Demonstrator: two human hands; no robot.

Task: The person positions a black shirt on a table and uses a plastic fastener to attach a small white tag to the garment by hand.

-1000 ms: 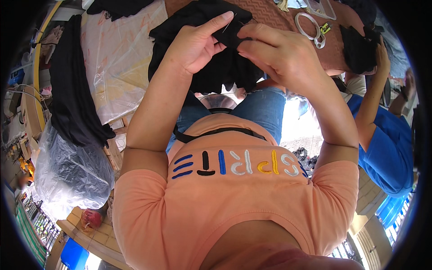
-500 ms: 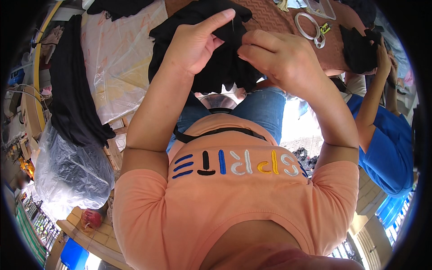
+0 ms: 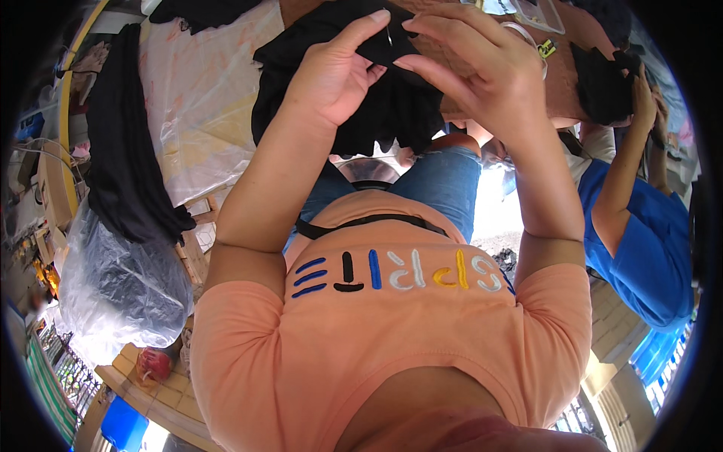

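Black cloth (image 3: 324,128) with a ragged lower edge spreads over the far edge of my lap and the work surface. My left hand (image 3: 335,79) is closed on the cloth, its thumb stretched along the top. A thin, pale, shiny sewing needle (image 3: 389,35) stands up by the left thumb tip; what grips its lower end is hidden. Just right of the needle is my right hand (image 3: 489,68), thumb and forefinger parted around a gap, with nothing seen between them. Whether a thread runs to this hand is too fine to tell.
Brown textured cloth (image 3: 572,87) covers the surface at the right, with a yellow tag (image 3: 547,48) on it. At the left are plastic sheeting (image 3: 196,98), a long black cloth (image 3: 124,143) and a clear bag (image 3: 124,279). A person in blue (image 3: 640,241) handles black fabric (image 3: 602,83) at the right.
My right hand has gone from pinched fingers to parted ones and moved up a little. The needle shows more clearly by the left thumb. My left hand has shifted slightly right.
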